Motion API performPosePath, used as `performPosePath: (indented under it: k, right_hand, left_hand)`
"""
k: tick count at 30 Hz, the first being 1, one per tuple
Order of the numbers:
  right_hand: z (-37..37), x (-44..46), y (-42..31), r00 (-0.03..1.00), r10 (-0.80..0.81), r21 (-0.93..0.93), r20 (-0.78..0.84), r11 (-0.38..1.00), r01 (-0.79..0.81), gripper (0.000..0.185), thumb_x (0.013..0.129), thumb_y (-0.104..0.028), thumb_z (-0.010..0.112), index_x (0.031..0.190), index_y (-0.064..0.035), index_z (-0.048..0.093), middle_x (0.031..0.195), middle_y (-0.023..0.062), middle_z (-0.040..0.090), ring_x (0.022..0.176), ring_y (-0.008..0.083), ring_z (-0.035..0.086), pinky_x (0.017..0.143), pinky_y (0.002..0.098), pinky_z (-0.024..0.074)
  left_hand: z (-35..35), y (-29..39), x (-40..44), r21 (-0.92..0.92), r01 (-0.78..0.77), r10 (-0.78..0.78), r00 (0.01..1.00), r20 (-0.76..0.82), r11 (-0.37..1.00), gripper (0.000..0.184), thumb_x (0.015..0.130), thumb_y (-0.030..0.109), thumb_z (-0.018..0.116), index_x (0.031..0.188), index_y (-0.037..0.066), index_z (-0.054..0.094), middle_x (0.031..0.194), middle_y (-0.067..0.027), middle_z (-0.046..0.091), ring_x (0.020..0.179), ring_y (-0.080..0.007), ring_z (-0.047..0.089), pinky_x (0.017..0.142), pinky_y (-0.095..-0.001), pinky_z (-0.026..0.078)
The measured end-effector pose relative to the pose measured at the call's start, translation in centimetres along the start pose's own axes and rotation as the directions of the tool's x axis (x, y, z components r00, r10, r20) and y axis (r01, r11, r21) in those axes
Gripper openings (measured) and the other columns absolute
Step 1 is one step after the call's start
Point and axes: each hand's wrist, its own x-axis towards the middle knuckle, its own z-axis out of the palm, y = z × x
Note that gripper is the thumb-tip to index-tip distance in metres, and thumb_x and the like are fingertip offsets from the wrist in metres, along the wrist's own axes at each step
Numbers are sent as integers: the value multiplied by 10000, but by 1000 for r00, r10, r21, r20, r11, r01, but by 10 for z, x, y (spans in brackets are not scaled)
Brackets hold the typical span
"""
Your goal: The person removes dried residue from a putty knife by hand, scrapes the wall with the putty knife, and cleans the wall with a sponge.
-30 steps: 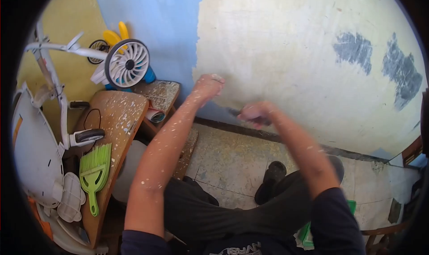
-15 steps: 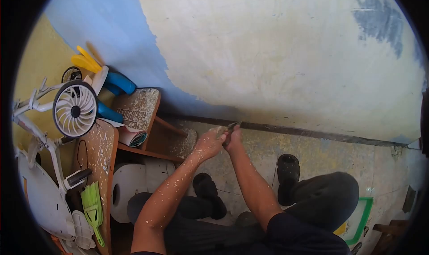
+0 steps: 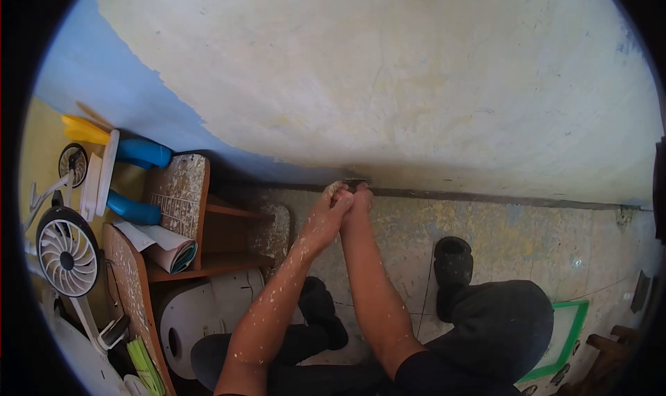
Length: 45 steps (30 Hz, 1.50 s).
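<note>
Both hands meet low at the wall (image 3: 416, 105), just above the floor line. My left hand (image 3: 326, 219) is closed, its fingers flecked with paint chips, and it presses against my right hand (image 3: 359, 203). Between them they grip a scraper (image 3: 358, 182); only its dark, thin edge shows at the wall, and the fingers cover its handle. Blue paint meets a pale, patchy surface in a ragged edge left of the hands. Paint flakes dot both forearms, more thickly on the left one.
A wooden shelf unit (image 3: 239, 263) strewn with flakes stands at left, with rolled paper (image 3: 173, 254) on it. Beyond it are a white-spoked wheel (image 3: 67, 259) and a green brush (image 3: 146, 365). A green-framed panel (image 3: 572, 333) lies by my right knee. Dark shoes (image 3: 453, 261) rest on the stained floor tiles.
The view has swung to the right, so the shelf and blue paint sit farther left. Both hands keep their hold on the scraper, its edge now close against the wall's base.
</note>
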Motion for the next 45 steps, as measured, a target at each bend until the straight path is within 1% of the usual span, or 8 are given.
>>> performPosePath:
  k: [4,6,9,15,17,23,31,45]
  right_hand:
    - [-23,37,-7,992,-127,-145,24,981,129,396,963,-432,316,879,-86,491,737,93,547,615,246,538,575,394,480]
    - [-58,56,-19,732,197,-8,653,967,-253,390,961,-430,324,860,-85,475,668,79,517,575,234,519,544,374,463]
    - [-13,10,-11,993,-120,-47,-12,992,119,396,960,-441,320,835,-94,463,614,66,487,509,212,475,474,352,424]
    - [-50,47,-27,970,97,-21,222,995,-94,400,974,-415,280,846,-70,436,610,50,457,451,163,404,384,295,369]
    - [-51,44,-33,928,172,43,331,980,-197,403,978,-403,270,848,-58,432,608,47,452,449,156,399,383,284,371]
    - [-62,21,-42,883,272,198,382,909,-366,393,982,-403,261,880,-64,432,605,43,453,438,136,390,364,277,372]
    - [-88,17,-21,936,149,-677,318,727,113,424,967,-425,340,1004,-33,499,767,97,602,562,177,574,451,285,485]
    - [-99,88,-50,744,-296,-752,599,110,650,451,875,-356,607,1119,10,509,907,76,607,676,116,575,551,241,472]
  left_hand:
    - [10,2,-1,250,-17,18,1000,0,968,412,876,222,512,1214,-12,488,1108,-79,555,1004,-158,513,893,-263,395]
    - [23,-10,7,157,-63,72,996,-54,986,418,862,215,517,1213,-11,492,1104,-78,558,996,-160,518,894,-266,395]
    - [29,-17,3,47,-143,147,984,-104,989,425,854,219,521,1213,-8,497,1101,-77,560,990,-164,522,897,-276,394]
    - [28,-40,18,-421,153,-187,982,-41,894,422,871,378,530,1171,82,544,1113,-82,572,1023,-202,528,848,-386,444]
    - [17,-39,18,-722,397,-215,917,335,566,424,873,443,532,1090,79,559,1035,-89,605,964,-189,558,815,-375,463]
    - [23,-76,69,-641,510,-337,860,383,574,325,874,345,584,834,23,576,646,-56,592,534,-169,558,548,-303,487]
    - [8,-108,83,-377,586,-509,810,291,717,287,905,272,564,900,-15,548,720,-89,584,539,-199,559,473,-331,471]
    - [69,-148,96,-660,237,-304,953,13,713,362,945,357,479,1044,20,566,891,-73,607,716,-161,574,568,-307,482]
